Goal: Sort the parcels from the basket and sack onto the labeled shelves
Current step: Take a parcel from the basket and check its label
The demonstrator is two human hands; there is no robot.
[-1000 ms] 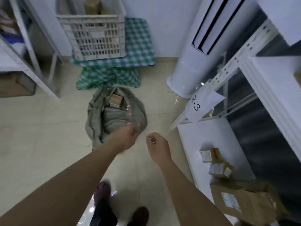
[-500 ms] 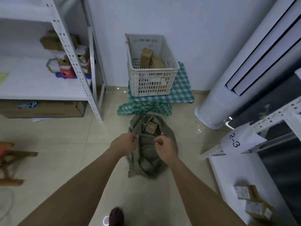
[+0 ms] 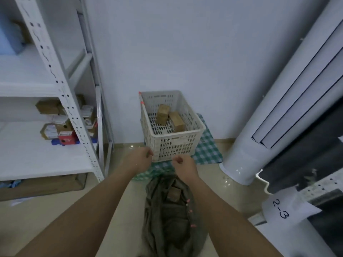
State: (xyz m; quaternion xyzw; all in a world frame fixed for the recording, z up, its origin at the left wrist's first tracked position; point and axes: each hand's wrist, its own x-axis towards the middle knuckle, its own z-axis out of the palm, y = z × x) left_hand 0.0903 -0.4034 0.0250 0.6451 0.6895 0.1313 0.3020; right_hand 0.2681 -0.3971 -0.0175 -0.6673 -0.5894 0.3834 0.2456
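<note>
A white plastic basket [image 3: 193, 138] stands on a green checked cloth [image 3: 207, 151] against the wall, with two brown parcels [image 3: 163, 114] inside. Below it on the floor lies a grey-green sack [image 3: 167, 219] with a brown parcel [image 3: 173, 194] showing in its mouth. My left hand [image 3: 139, 158] and my right hand [image 3: 182, 163] are stretched forward just in front of the basket's near wall, fingers loosely curled, holding nothing. A paper label reading 2-3 [image 3: 280, 210] hangs on the right shelf.
A white metal shelf unit [image 3: 78, 115] stands at the left with several parcels [image 3: 55, 127] on its lower board and a cardboard box [image 3: 40, 186] under it. A tall white air conditioner [image 3: 278, 101] fills the right corner. Beige tiled floor lies between.
The view has lifted from the sack and right shelf toward the wall. Both hands have moved forward from over the sack to the basket's front, still holding nothing.
</note>
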